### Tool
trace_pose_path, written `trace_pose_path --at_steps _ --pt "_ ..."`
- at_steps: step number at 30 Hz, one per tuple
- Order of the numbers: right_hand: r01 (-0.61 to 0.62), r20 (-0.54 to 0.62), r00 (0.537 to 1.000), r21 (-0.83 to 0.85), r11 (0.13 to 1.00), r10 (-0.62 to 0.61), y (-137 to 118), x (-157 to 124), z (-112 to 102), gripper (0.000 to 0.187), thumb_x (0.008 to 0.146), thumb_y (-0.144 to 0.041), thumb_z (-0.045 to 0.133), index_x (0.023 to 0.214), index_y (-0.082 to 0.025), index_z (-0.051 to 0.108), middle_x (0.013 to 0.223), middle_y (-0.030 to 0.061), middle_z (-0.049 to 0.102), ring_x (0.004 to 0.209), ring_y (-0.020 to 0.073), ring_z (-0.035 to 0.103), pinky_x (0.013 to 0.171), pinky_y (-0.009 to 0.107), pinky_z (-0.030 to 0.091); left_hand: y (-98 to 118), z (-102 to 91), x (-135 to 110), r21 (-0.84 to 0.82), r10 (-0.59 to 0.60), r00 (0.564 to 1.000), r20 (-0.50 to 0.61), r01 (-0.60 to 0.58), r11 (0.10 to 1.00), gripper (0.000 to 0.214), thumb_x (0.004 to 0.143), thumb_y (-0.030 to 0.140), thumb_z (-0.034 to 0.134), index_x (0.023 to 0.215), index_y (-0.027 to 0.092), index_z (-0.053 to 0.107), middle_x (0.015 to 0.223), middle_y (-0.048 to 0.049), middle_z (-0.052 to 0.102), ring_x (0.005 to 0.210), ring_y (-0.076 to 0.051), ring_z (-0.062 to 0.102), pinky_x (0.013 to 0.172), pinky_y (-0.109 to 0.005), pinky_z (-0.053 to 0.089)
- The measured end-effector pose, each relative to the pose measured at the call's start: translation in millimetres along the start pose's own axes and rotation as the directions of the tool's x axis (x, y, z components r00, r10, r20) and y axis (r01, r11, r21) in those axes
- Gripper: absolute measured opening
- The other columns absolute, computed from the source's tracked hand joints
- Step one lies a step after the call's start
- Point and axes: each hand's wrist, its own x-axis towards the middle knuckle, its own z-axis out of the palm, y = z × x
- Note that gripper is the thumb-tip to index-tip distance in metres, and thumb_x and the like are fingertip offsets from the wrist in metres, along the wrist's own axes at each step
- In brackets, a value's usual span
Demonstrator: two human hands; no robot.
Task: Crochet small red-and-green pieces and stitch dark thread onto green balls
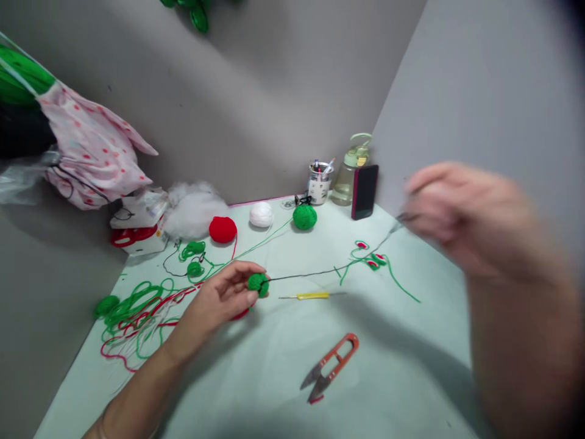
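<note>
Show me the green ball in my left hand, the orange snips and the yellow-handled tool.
Green ball [258, 285]: head view, on its visible side.
Orange snips [341, 366]: head view, on one handle arm.
Yellow-handled tool [313, 296]: head view, on its handle.

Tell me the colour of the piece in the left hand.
Green piece, best seen in the head view.

Snips, red yarn on pale table
</note>
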Motion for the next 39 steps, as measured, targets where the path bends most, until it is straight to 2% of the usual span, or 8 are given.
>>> trace_pose_path --at_steps 1,3,6,7,12,19,30,39 --pt "-0.044 0.176 0.984 0.028 0.999 0.038 2 1 23 0.021 0.099 -0.042 0.059 0.101 -0.025 0.071 0.059 -0.0036 0.049 0.051 0.0085 0.041 0.047 0.024 0.031 5 -2.6 -3 -0.085 0.014 1.0 0.028 -0.012 0.996 0.026 0.084 0.028 0.076 0.11 0.027 0.072 0.105 -0.0031 0.07 0.092 -0.018 0.065 0.079 -0.025 0.05" --pt "-0.24 0.697 0.69 -0.037 0.97 0.197 11 1 68 0.019 0.098 -0.034 0.059 0.099 -0.018 0.071 0.067 -0.0029 0.056 0.055 0.0072 0.048 0.053 0.021 0.04 15 -6.4 -8 -0.227 0.068 0.989 0.131 -0.037 0.973 0.025 0.083 0.031 0.077 0.107 0.026 0.074 0.102 -0.0031 0.071 0.083 -0.016 0.065 0.075 -0.025 0.051" --pt "-0.318 0.871 0.44 -0.077 0.945 0.219 36 -2 117 0.014 0.09 -0.023 0.066 0.081 -0.014 0.07 0.057 -0.0019 0.062 0.053 0.0111 0.06 0.058 0.024 0.049 21 -6.0 -13 -0.315 0.118 0.95 0.29 -0.022 0.949 0.027 0.081 0.034 0.078 0.107 0.024 0.075 0.099 -0.0036 0.071 0.078 -0.015 0.065 0.072 -0.024 0.051" --pt "-0.326 0.872 0.438 -0.074 0.942 0.22 45 -2 126 0.016 0.089 -0.024 0.067 0.077 -0.014 0.069 0.058 -0.0012 0.064 0.056 0.0119 0.063 0.061 0.025 0.05 21 -4.6 -12 -0.316 0.112 0.942 0.315 -0.007 0.949 0.028 0.081 0.033 0.078 0.107 0.024 0.075 0.099 -0.0041 0.071 0.078 -0.015 0.066 0.072 -0.025 0.051" --pt "-0.376 0.438 0.837 0.025 0.926 0.327 77 10 118 0.022 0.091 -0.033 0.064 0.079 -0.015 0.067 0.064 0.0007 0.067 0.059 0.0129 0.063 0.058 0.024 0.046 13 2.5 -7 -0.278 0.063 0.969 0.238 0.006 0.961 0.027 0.082 0.031 0.078 0.108 0.024 0.074 0.102 -0.0047 0.071 0.082 -0.016 0.065 0.076 -0.026 0.049" --pt "-0.372 0.239 0.92 0.279 0.885 0.311 50 23 78 0.027 0.09 -0.043 0.067 0.09 -0.018 0.058 0.054 -0.0098 0.043 0.042 0.0035 0.03 0.043 0.02 0.02 10 9.5 -4 -0.189 -0.029 0.997 0.067 0.042 0.981 0.025 0.083 0.032 0.08 0.107 0.028 0.074 0.1 -0.0016 0.069 0.085 -0.015 0.065 0.079 -0.026 0.049" --pt "-0.594 0.488 0.793 0.487 0.64 0.364 32 -19 165 0.036 0.081 -0.048 0.076 0.086 -0.014 0.069 0.076 0.0036 0.07 0.053 0.01 0.062 0.048 0.021 0.036 4 22.6 -9 0.243 0.228 0.97 -0.087 -0.202 0.949 0.031 0.085 0.026 0.078 0.115 0.032 0.073 0.107 -0.0008 0.068 0.093 -0.017 0.062 0.086 -0.029 0.048" --pt "-0.587 0.508 0.803 0.588 0.557 0.31 30 -9 142 0.035 0.078 -0.041 0.082 0.073 -0.014 0.061 0.054 -0.011 0.027 0.05 0.0047 0.017 0.049 0.021 0.015 -1 23.2 -4 0.396 0.317 0.947 0.043 -0.308 0.865 0.017 0.083 0.017 0.077 0.099 0.023 0.076 0.092 -0.0024 0.071 0.086 -0.018 0.064 0.08 -0.03 0.05"
